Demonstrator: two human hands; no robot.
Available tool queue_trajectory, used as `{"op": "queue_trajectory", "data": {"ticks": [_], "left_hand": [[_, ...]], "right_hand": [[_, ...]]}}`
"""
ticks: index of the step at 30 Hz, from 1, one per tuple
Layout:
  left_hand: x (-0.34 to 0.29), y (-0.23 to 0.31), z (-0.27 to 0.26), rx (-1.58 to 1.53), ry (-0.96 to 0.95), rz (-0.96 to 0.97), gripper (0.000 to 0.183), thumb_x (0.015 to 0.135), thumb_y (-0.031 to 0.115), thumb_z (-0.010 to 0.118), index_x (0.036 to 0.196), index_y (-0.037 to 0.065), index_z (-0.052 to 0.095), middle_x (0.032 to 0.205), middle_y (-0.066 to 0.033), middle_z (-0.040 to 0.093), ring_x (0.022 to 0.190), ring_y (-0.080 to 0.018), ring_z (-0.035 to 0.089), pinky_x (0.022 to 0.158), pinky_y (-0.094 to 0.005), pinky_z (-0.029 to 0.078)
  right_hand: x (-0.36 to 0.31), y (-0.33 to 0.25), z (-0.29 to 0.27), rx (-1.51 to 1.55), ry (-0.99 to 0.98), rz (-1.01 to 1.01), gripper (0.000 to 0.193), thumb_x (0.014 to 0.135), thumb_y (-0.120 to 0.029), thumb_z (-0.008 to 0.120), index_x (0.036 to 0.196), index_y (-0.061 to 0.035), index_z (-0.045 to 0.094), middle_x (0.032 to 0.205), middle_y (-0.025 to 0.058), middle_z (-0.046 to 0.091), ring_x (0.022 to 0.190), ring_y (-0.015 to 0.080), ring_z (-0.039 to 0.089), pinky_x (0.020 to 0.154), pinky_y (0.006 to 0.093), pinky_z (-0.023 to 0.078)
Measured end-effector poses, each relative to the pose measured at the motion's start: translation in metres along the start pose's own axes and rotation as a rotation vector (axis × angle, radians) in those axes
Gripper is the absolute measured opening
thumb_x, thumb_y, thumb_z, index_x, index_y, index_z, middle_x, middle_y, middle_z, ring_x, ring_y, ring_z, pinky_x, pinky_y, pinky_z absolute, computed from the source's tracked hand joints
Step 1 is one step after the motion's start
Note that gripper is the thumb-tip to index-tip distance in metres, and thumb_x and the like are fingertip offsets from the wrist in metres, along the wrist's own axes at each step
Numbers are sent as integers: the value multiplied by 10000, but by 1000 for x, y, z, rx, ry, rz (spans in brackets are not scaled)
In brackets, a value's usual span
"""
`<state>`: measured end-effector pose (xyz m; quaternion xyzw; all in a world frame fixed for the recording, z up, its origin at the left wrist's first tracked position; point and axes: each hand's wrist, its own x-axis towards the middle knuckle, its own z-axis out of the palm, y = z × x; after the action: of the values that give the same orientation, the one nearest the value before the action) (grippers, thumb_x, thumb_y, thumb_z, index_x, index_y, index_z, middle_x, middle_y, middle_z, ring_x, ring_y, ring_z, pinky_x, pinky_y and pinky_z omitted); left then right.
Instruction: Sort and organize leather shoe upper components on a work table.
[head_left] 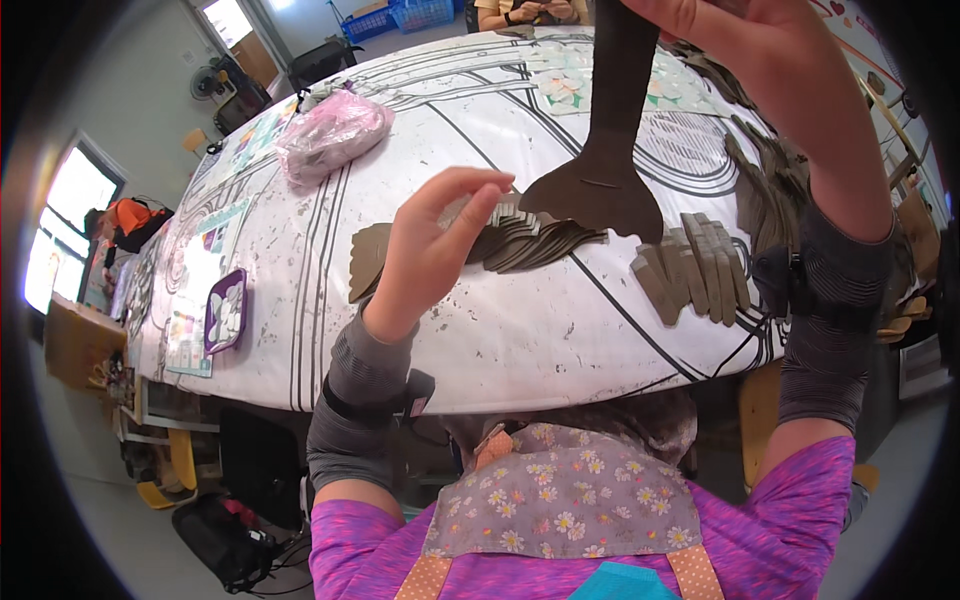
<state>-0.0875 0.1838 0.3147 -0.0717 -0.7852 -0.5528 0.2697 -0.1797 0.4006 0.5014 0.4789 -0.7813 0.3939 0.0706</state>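
Observation:
My right hand (745,40) is raised at the upper right, its fingers closed on a dark brown flat piece (600,185). This piece hangs as a long strip and flares into a wavy-edged end with a short slit. To its left is my left hand (435,235), thumb and forefinger brought together in a pinch; anything between the tips is too small to make out. Below and behind that hand lies a fanned row of similar brown pieces (540,245). Thick, narrow grey-brown strips (695,270) lie in a bundle beneath the hanging piece.
More brown pieces (775,190) lie along the right of the white line-patterned tablecloth (500,350). On the left are a pink plastic bag (335,135) and a purple tray (212,325) holding pale pieces. Another person's hands (540,12) show across the table.

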Motion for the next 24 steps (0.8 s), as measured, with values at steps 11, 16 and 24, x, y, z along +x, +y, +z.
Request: {"op": "queue_trajectory", "data": {"ticks": [11,16,24], "left_hand": [[-2,25,17,-9,-320,-80,319,861,21,673,1173,25,607,1001,-12,623,943,-88,557,869,-244,455],[-35,-15,-5,28,-693,-401,254,933,75,556,1174,20,617,1039,-58,649,957,-155,590,855,-279,458],[-108,-62,41,539,-553,121,205,808,119,665,1001,55,642,1017,-88,622,912,-259,596,805,-364,494]], "right_hand": [[-9,74,16,282,52,-58,158,941,-122,594,1062,-24,618,870,-3,640,765,37,550,674,204,435],[-92,119,72,309,-242,495,132,888,-57,568,1017,-41,595,681,6,558,612,61,483,565,218,405],[-186,157,175,-127,-296,-109,238,734,-91,731,936,-40,615,1041,92,609,975,296,574,842,390,462]]}}
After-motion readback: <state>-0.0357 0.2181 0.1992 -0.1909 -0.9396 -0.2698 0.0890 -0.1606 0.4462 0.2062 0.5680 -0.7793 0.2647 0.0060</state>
